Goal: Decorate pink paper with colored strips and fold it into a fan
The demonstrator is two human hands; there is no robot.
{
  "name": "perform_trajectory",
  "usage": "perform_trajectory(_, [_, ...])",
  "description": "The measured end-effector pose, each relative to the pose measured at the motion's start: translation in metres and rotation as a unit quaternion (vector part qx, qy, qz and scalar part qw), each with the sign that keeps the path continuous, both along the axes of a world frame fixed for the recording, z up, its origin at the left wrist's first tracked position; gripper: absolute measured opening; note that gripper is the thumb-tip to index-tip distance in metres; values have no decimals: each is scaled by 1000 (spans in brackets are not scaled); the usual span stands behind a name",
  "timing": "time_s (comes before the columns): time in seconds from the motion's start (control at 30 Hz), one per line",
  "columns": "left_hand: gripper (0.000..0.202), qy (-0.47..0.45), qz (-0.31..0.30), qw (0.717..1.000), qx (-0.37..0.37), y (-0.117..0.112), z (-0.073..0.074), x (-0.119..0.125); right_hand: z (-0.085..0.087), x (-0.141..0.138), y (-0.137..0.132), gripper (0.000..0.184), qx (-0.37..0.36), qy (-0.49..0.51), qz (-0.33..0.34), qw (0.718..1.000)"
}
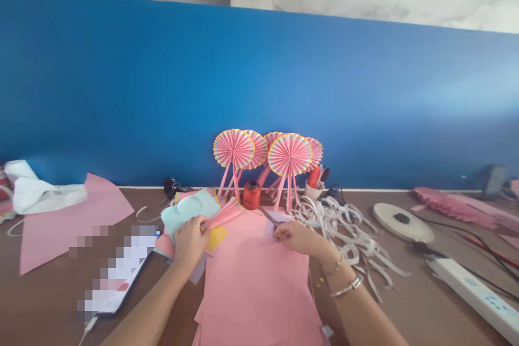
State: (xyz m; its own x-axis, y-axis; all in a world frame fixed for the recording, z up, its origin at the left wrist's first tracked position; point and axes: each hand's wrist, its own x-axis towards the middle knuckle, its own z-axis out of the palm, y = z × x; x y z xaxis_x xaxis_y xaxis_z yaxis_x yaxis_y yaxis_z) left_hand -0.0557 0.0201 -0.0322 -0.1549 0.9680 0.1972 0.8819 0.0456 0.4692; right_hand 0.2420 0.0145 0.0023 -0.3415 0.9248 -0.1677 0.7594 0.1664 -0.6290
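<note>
Looking over the bench (40, 303), we see pink sheets (259, 281) at lower centre; our left hand (192, 239), nearer, grips a pleated pink strip (226, 213) slanting up-right, just left of centre; our right hand (299, 237) grips scissors (269, 217) pointing up-left, apart from it.

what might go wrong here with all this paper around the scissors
The scissors in the right hand are right over the stacked pink sheets, so a stray snip might nick the top one. The loose white strips curl close to that forearm and could snag on the bracelets. The round paper fans stand just behind on thin legs, so a forward nudge might topple one.
</note>
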Motion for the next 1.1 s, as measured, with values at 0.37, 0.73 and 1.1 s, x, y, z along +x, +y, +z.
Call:
perform_trajectory(0.37, [24, 37, -6, 999, 12, -1, -3, 0, 8, 4, 0, 43, -31, -64, -22, 997])
perform_trajectory(0.73, [23, -50, -6, 997, 60, 5, -12, -5, 4, -3, -3, 42, -42, -59, -14, 997])
perform_trajectory(1.1, [21, -216, 11, 969, 118, 14, -25, -6, -9, -31, -8, 22, -123, 89, -64, 986])
